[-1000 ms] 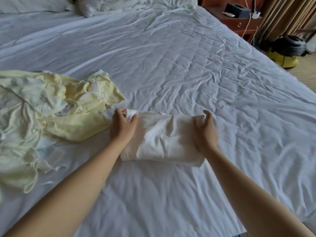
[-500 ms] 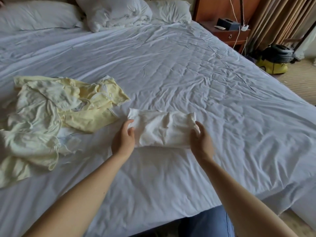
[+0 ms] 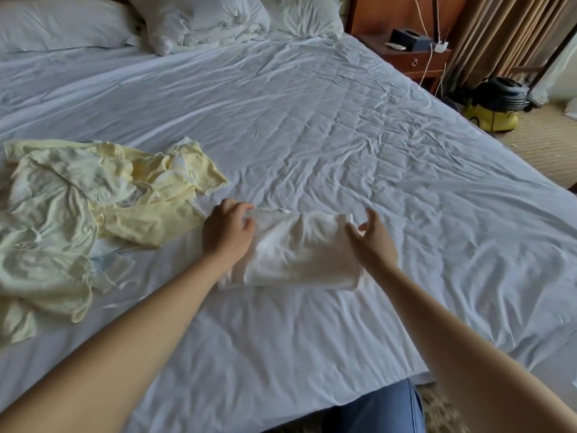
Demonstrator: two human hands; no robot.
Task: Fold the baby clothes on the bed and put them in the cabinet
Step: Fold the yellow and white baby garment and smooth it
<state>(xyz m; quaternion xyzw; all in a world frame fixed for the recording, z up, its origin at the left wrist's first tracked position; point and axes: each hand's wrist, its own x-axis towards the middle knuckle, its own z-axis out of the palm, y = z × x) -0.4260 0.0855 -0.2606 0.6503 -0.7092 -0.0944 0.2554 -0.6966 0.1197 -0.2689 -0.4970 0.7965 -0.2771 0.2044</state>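
Your left hand is gripping the upper left edge of the folded white cotton baby garment, with the fingers curled over the cloth. Your right hand is hovering at the garment's right edge, fingers spread and loosely bent, holding nothing. Whether it is touching the cloth cannot be told.

The garment is lying flat on the wide bed with a wrinkled white sheet, near its foot edge, between your two hands. Just beside your left hand, a heap of pale yellow baby clothes is sprawling over the sheet and crowding the garment's left end.

Past the bed's far right corner, a dark wooden nightstand is carrying a small dark box. A yellow and black vacuum cleaner is sitting on the floor by the beige curtains.

You are working with two hands on one white garment. There is one yellow heap, too tangled to count piece by piece. Three white pillows are lying at the head of the bed, and there is one nightstand and one vacuum cleaner.
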